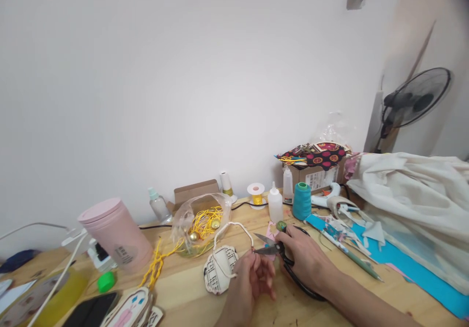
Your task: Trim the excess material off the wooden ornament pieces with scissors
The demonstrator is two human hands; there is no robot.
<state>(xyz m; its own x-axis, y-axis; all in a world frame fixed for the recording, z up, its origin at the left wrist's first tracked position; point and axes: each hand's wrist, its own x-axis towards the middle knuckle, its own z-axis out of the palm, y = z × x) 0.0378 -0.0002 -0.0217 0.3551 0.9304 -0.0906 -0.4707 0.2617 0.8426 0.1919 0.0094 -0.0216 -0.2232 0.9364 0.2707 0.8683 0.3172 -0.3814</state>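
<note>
My right hand (306, 256) grips a pair of scissors (269, 250) with black handles. Their blades are parted and point left, close to the fingertips of my left hand (254, 273). That hand pinches a cream cord (234, 223) between thumb and fingers, the other fingers curled. The cord loops up and over a flat pale wooden ornament (221, 271) with a cut-out lattice pattern, lying on the table left of my left hand. Behind the blades lies a small pink piece (271, 229), partly covered by the scissors and right hand.
Behind my hands stand a white squeeze bottle (275, 205), a teal thread cone (302, 202) and a gold thread spool (257, 196). A plastic bag of yellow cords (201, 222) and a pink canister (117, 234) are leftward. Scraps, a pen (361, 263) and white cloth (414, 195) lie right.
</note>
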